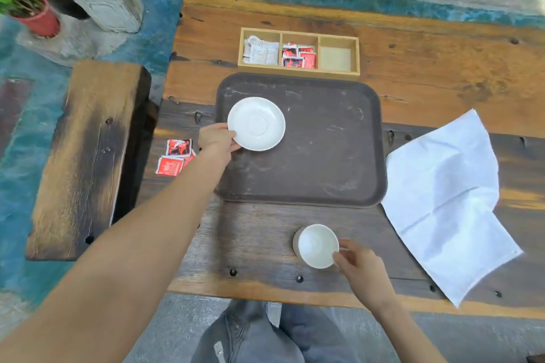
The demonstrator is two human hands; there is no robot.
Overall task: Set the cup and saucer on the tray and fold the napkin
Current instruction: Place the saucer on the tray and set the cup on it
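Observation:
A white saucer (257, 123) is over the far left part of the dark brown tray (324, 156); my left hand (216, 138) grips its near-left rim. A white cup (317, 245) with a grey outer wall stands on the wooden table in front of the tray. My right hand (358, 262) pinches the cup's right rim between thumb and fingers. The white napkin (445, 194) lies spread out and creased on the table to the right of the tray, one corner hanging over the near edge.
A wooden three-compartment box (299, 53) behind the tray holds white and red sachets; its right compartment has none. Loose red sachets (175, 156) lie left of the tray. A wooden bench (85, 156) stands to the left, a potted plant (29, 9) beyond it.

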